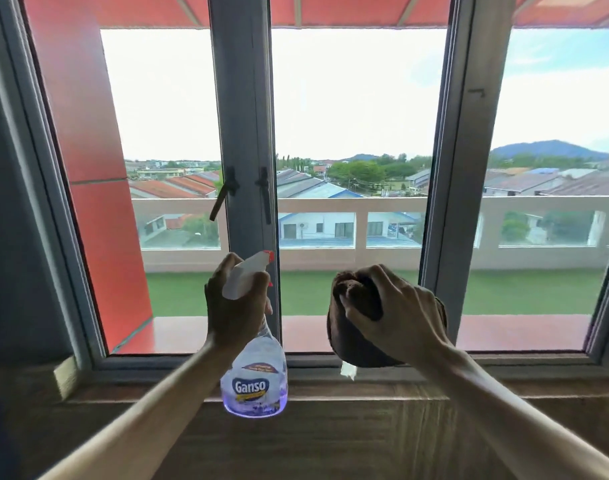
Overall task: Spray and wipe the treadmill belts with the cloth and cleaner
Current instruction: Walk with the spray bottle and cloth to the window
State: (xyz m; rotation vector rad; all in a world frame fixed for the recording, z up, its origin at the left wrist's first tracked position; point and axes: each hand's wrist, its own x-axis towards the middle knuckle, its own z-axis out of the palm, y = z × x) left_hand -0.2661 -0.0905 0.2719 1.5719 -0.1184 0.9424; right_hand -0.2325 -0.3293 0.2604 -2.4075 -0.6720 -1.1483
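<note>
My worry from here is aim: I am facing the window frame and no treadmill belt shows in this view, so a squeeze of the trigger now would, I judge, put cleaner on the glass or the wooden sill rather than where the task wants it. The cloth could also slip, since part of it hangs loose below my grip with a white tag dangling just over the sill.

My left hand is wrapped around the neck of the spray bottle, held upright in front of the window frame's centre post, its base level with the sill and its nozzle pointing towards the glass. My right hand clutches the bunched brown cloth just right of that post, fingers curled over the top. Both forearms reach forward and up from the lower corners of the view, wrists raised above the sill
</note>
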